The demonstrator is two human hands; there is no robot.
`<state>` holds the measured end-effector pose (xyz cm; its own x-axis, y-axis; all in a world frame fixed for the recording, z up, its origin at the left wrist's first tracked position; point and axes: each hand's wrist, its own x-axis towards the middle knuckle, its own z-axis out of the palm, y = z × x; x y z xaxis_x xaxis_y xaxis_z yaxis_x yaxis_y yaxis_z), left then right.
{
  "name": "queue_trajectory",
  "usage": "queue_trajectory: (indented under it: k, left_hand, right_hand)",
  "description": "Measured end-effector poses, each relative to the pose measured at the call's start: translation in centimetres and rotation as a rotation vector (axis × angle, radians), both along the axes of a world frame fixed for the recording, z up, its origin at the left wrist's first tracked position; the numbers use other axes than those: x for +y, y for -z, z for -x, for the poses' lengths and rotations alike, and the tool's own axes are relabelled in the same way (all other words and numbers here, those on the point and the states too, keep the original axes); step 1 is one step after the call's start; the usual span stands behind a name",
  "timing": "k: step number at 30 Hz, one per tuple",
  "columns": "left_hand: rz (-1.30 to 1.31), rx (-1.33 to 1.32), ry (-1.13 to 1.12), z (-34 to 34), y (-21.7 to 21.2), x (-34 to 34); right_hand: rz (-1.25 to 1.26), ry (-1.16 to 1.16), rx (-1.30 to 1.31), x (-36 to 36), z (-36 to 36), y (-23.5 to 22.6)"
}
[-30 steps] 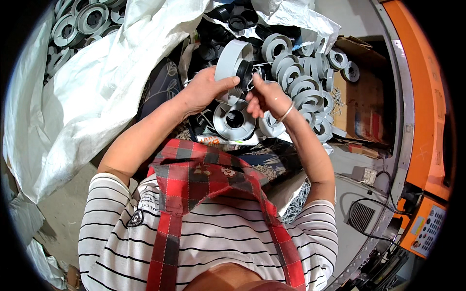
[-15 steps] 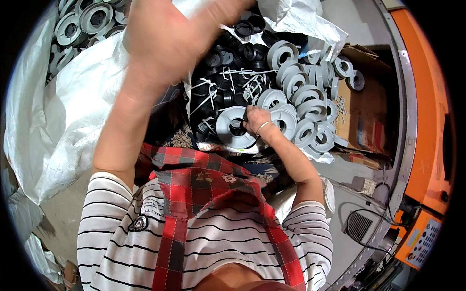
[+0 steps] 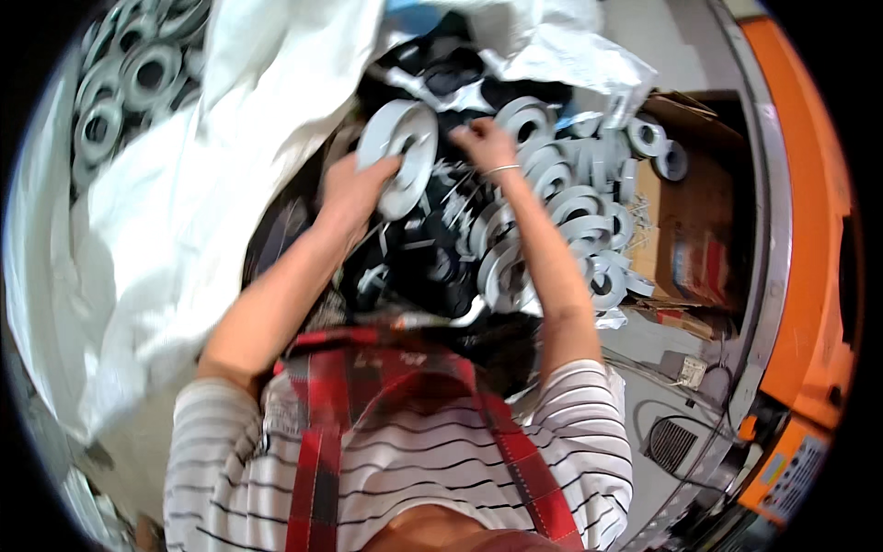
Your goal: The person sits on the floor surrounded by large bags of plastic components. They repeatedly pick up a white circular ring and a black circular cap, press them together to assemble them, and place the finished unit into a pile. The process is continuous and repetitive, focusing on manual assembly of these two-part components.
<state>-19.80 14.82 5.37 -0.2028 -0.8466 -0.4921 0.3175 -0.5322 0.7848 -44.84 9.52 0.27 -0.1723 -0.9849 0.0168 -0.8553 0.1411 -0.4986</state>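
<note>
Left hand (image 3: 354, 189) grips a flat grey reel (image 3: 398, 156) — round, dark centre hole, tilted — above the black pile (image 3: 432, 267). Right hand (image 3: 486, 143) curled closed among the stacked grey reels (image 3: 561, 212); its hold unclear.

Bright even light, motion blur, strong fisheye edge distortion.

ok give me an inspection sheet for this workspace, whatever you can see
surface: none bare; work goes on over a dark heap of parts inside an opened white sack
job's things: grey flat reel, tilted, gripped by left hand; right hand reaches into the heap beside it
clutter: stacked grey reels at right; more reels upper left; cardboard box
hands: both bare, bracelet on right wrist
cables: black cable by a vented unit, lower right
surroundings: orange machine at right edge
</note>
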Motion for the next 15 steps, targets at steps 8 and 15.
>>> queue_trajectory:
  k: [8,15]
  left_hand:
    - [-0.002,0.283,-0.276,0.4,5.6,-2.1]
    - [-0.089,0.284,-0.125,0.3,2.9,-0.2]
  right_hand:
    - [-0.155,-0.006,-0.040,-3.3,0.1,8.2]
    - [-0.206,-0.059,-1.651,8.7,-5.5,-3.1]
